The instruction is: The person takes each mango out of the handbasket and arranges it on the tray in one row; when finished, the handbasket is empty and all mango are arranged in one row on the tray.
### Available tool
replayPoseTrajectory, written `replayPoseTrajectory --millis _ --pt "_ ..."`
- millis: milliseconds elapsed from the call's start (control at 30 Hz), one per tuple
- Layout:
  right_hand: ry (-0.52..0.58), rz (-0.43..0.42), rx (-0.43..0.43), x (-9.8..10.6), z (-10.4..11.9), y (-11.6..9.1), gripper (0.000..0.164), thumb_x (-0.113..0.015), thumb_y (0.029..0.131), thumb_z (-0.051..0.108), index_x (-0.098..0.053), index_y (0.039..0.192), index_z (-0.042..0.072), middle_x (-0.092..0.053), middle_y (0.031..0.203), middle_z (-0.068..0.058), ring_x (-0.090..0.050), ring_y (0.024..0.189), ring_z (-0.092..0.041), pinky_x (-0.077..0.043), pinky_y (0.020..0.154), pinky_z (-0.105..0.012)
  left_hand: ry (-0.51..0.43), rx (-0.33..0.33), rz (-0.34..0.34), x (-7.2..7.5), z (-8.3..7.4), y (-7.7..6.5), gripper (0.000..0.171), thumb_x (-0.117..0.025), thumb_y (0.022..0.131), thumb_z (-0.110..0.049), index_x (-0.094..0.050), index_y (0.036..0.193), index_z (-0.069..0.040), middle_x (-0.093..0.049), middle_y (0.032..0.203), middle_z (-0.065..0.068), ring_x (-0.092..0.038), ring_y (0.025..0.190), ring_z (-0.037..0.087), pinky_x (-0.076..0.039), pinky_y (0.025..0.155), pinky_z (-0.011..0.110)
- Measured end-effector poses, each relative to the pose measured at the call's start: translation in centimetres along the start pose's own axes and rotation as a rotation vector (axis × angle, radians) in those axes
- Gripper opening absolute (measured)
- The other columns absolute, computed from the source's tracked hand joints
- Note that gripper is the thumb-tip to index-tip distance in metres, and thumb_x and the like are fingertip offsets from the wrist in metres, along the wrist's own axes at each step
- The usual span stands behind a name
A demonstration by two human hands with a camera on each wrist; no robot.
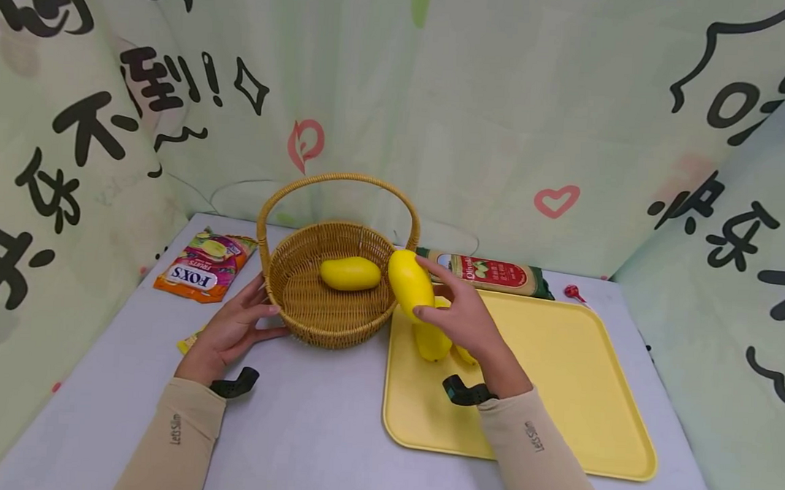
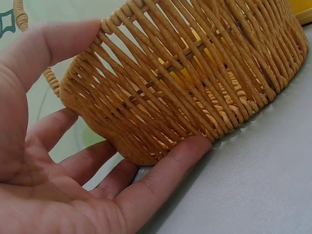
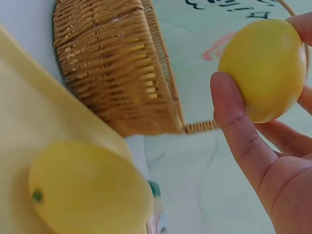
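My right hand point(image 1: 464, 317) pinches a smooth yellow mango point(image 1: 409, 284) between thumb and fingers, raised by the right rim of the wicker basket point(image 1: 325, 337). In the right wrist view, the thumb presses one side of this mango point(image 3: 265, 68) and fingertips reach its other side. One more mango point(image 1: 350, 273) lies inside the basket. My left hand point(image 1: 231, 329) rests against the basket's left side, fingers spread; in the left wrist view, fingertips point(image 2: 192, 146) touch the woven wall low down and others lie near the rim. Beneath the right hand, yellow fruit point(image 1: 431, 343) sits on the tray, partly hidden.
The yellow tray point(image 1: 576, 399) covers the table's right part. Behind it lies a long red-labelled package point(image 1: 496, 274), with a red wrapped lollipop point(image 1: 573, 292) nearby. An orange and purple FOX'S bag point(image 1: 207, 265) lies left of the basket, whose handle point(image 1: 343, 177) arches upright. Printed curtains surround the table.
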State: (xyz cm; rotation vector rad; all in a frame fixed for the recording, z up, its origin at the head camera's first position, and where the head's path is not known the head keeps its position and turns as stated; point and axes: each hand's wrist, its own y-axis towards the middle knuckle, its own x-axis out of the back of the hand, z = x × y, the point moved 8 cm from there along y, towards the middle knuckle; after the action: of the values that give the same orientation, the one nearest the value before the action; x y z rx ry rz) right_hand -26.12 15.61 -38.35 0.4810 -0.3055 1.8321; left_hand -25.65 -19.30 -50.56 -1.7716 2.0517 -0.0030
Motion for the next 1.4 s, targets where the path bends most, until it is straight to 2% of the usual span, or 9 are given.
replayPoseTrajectory --millis 267,367,533,700,867,1100,1400 --pt "-0.022 -0.076 -0.071 2.4 -2.5 -3.2 0.079 -0.076 0.090 0.012 -0.047 0.160 0.037 -0.046 0.165 -0.004 -0.060 0.134 -0.039 -0.059 0.105 -0.054 0.005 0.003 0.004 -0.1 -0.1 -0.1 0.086 -0.057 0.106 -0.002 -0.017 0.168 -0.047 -0.009 0.181 -0.001 -0.027 0.161 0.037 -0.046 0.114 0.065" --pt "-0.022 -0.102 -0.074 3.3 -3.0 -4.4 0.079 -0.075 0.091 0.012 -0.046 0.160 0.035 -0.046 0.164 -0.006 -0.059 0.134 -0.039 -0.061 0.100 -0.046 0.005 0.000 0.006 -0.1 -0.1 -0.1 0.086 -0.056 0.106 -0.002 -0.017 0.168 -0.047 -0.009 0.181 -0.001 -0.028 0.161 0.037 -0.047 0.114 0.064" --pt "-0.013 -0.145 -0.061 4.5 -3.4 -6.0 0.078 -0.074 0.092 0.010 -0.045 0.162 0.029 -0.047 0.163 -0.009 -0.060 0.131 -0.039 -0.060 0.092 -0.025 0.010 -0.006 0.012 -0.1 -0.1 -0.1 0.086 -0.055 0.107 -0.002 -0.016 0.168 -0.047 -0.008 0.181 -0.001 -0.028 0.161 0.038 -0.046 0.114 0.064" --pt "0.006 -0.172 -0.040 5.4 -3.6 -7.1 0.079 -0.072 0.093 0.005 -0.042 0.164 0.023 -0.043 0.167 -0.008 -0.058 0.131 -0.039 -0.059 0.089 -0.017 0.006 0.003 0.006 0.0 0.1 -0.1 0.085 -0.055 0.107 -0.003 -0.015 0.168 -0.047 -0.008 0.181 -0.001 -0.028 0.161 0.037 -0.045 0.114 0.064" --pt "0.000 -0.208 -0.051 6.5 -4.0 -7.9 0.080 -0.071 0.094 0.004 -0.039 0.165 0.022 -0.040 0.168 -0.009 -0.056 0.133 -0.039 -0.058 0.089 -0.015 0.003 -0.001 0.011 0.0 0.1 0.0 0.085 -0.055 0.107 -0.003 -0.015 0.168 -0.047 -0.008 0.181 -0.002 -0.027 0.162 0.037 -0.045 0.115 0.065" --pt "-0.051 -0.238 -0.124 8.1 -5.3 -8.4 0.081 -0.072 0.096 0.009 -0.036 0.166 0.025 -0.038 0.170 -0.009 -0.055 0.136 -0.041 -0.056 0.087 -0.012 0.005 0.007 0.013 -0.1 0.0 0.0 0.086 -0.055 0.107 -0.003 -0.014 0.168 -0.048 -0.007 0.181 -0.002 -0.027 0.162 0.037 -0.045 0.114 0.065" --pt "-0.106 -0.284 -0.187 10.1 -6.5 -8.7 0.080 -0.072 0.097 0.015 -0.034 0.167 0.020 -0.037 0.170 -0.015 -0.054 0.136 -0.045 -0.052 0.083 -0.007 -0.002 0.006 0.018 -0.2 -0.1 0.0 0.086 -0.054 0.107 -0.003 -0.013 0.168 -0.046 -0.007 0.181 -0.001 -0.027 0.162 0.037 -0.044 0.115 0.066"
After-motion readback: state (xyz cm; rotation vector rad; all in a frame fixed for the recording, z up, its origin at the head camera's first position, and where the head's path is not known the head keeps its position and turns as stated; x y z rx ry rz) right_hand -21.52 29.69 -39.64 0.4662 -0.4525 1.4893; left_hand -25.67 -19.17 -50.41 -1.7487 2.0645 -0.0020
